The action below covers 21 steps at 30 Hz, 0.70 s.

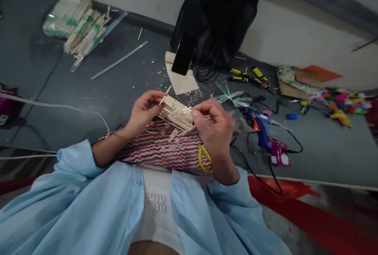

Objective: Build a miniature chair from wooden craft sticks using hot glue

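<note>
My left hand [143,111] grips the left end of a small model made of thin wooden sticks [173,111], thumb and fingers closed on it. My right hand [214,127] pinches at the model's right end, close to a small pale star-shaped piece; whatever sits between its fingertips is too small to make out. Below the model lies a red-and-white striped cloth [165,152] with several small wooden star-shaped pieces [173,134] scattered on it. Beside my right wrist are the yellow handles of scissors or a similar tool [203,158], partly hidden.
A blue glue gun [261,125] with black cord lies at right, near yellow-black pliers [245,77] and colourful pompoms [348,101]. Ahead are a phone [184,54] and black bag [218,19]. Bagged wooden sticks [87,32] and a clear strip [118,60] lie left.
</note>
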{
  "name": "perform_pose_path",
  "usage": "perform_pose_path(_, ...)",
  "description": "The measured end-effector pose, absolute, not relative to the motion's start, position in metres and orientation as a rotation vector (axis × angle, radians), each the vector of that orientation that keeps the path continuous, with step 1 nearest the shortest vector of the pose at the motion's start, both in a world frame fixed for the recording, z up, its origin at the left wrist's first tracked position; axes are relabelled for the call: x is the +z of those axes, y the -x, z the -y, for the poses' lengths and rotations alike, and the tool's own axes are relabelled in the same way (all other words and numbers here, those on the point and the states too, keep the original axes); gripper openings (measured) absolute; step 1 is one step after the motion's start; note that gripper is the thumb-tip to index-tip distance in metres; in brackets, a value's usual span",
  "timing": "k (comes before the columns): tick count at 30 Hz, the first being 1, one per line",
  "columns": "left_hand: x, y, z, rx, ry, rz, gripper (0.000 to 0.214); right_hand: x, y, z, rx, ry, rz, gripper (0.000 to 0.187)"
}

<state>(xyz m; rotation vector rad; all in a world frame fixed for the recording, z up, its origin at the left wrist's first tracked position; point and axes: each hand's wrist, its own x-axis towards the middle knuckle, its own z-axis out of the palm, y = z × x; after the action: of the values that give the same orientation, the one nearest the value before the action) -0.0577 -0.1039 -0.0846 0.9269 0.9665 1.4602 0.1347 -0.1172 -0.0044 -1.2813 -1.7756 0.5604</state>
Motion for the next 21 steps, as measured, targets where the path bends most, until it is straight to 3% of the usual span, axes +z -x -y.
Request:
perform_pose_path(9, -0.086, 0.062, 0.095, 1.467, -0.961, -0.972, 0.031, -0.030, -0.171, 0.140, 0.768, 1.373, 1.461, 0.009)
perform_pose_path(21, -0.082, 0.056, 0.066, 1.553, -1.025, -1.058, 0.017, -0.080, -0.165, 0.183, 0.934, 1.571, 1.726, 0.011)
